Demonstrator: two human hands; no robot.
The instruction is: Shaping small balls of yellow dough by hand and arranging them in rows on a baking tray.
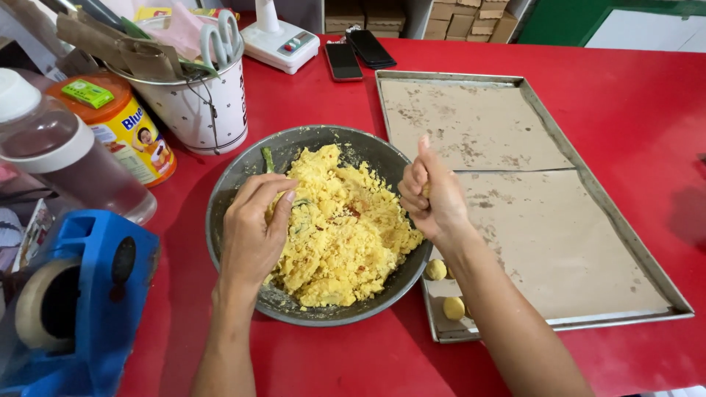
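A grey metal bowl (243,173) on the red table holds crumbly yellow dough (346,235). My left hand (254,228) reaches into the bowl, fingers curled into the dough at its left side. My right hand (434,198) hovers over the bowl's right rim, closed in a fist around a small piece of dough. Two small yellow dough balls (436,270) (454,307) lie on the near left corner of a metal baking tray (625,235) lined with brown paper.
A blue tape dispenser (81,301) stands at the near left. Behind it are a clear bottle with a white cap (59,154), an orange tin (125,129) and a white cup with scissors (209,103). A white scale (283,44) and two phones (357,55) lie at the back.
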